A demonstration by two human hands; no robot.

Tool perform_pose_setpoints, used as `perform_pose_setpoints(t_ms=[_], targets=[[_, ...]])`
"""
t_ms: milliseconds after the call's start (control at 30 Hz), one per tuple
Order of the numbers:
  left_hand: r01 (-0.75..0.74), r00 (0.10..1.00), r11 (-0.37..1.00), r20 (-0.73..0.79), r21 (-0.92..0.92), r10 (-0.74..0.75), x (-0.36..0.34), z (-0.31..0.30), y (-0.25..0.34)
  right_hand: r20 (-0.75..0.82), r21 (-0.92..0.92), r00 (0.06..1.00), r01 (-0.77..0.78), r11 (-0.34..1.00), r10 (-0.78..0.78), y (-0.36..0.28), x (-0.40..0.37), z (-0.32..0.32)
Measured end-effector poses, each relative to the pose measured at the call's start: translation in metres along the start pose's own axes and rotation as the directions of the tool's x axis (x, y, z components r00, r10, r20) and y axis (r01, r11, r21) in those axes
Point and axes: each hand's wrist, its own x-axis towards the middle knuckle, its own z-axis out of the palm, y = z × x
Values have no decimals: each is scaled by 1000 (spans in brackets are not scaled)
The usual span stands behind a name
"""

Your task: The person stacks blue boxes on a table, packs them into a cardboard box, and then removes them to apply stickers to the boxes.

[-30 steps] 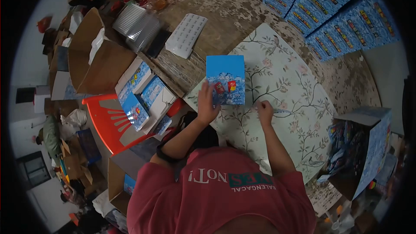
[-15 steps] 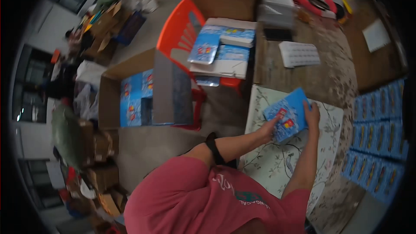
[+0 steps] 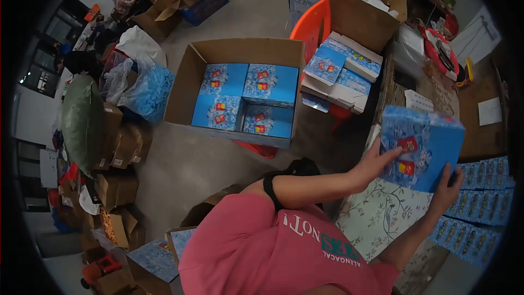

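Observation:
A blue printed box (image 3: 445, 139) with red and yellow packet pictures is held up in both hands above the table's right part. My left hand (image 3: 377, 163) grips its left side, with the thumb lying on the printed face. My right hand (image 3: 448, 184) clasps the lower right corner. Below the box lies a pale floral sheet (image 3: 376, 221) on the table. To the left stands an open cardboard carton (image 3: 245, 50). Inside it are similar blue boxes (image 3: 222, 79); the one at its lower right sits deeper than the others.
Flat blue printed cards (image 3: 326, 65) are stacked beside an orange chair (image 3: 313, 28). Rows of blue packs (image 3: 483, 202) lie at the right. A printed white sheet (image 3: 419, 100) rests on the wooden table. Cartons (image 3: 117, 191) and a green sack (image 3: 82, 125) line the left; a person (image 3: 124, 1) is far back.
Both hands have raised the blue box off the floral sheet, bringing it closer to the camera. My view has turned toward the left, so the open carton's inside now shows more fully.

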Motion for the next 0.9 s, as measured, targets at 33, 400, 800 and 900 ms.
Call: perform_pose_setpoints(t_ms=[33, 400, 800, 900], targets=[[-146, 989, 988, 22, 40, 145, -14, -1, 30, -29, 155, 998, 62, 986, -58, -32, -4, 4], [-170, 814, 742, -332, 649, 477, -146, -148, 286, 382, 572, 823, 147, 807, -421, -266, -138, 193], [633, 759, 632, -520, 447, -393, -102, -336, 239, 903, 8, 412, 273, 962, -124, -246, -148, 288], [698, 704, 549, -581, 460, -409, -95, -351, 242, 911, -53, 404, 324, 945, -88, -223, -151, 326]])
